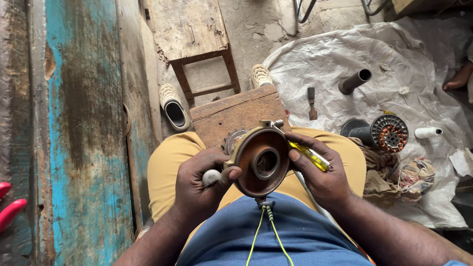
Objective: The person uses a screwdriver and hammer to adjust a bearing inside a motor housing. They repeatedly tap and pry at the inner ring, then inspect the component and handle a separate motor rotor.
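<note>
1. Setting: rough concrete floor, a worn blue-painted door (84,128) at one side, a white plastic sheet (345,59) spread at the other.
2. Round rusty motor cover (262,162): held over the seated person's lap, hollow face up, in front of a wooden block (231,114).
3. Left hand (199,184): clasped on the cover's edge, thumb across the rim.
4. Right hand (320,172): closed around a yellow-handled screwdriver (310,156), fingers touching the cover's far edge.
5. On the sheet: wound stator (389,133), dark pipe (354,81), small chisel (312,103).
6. Wooden stool (189,29) beyond the block, pale sandals (172,106) beside it.
</note>
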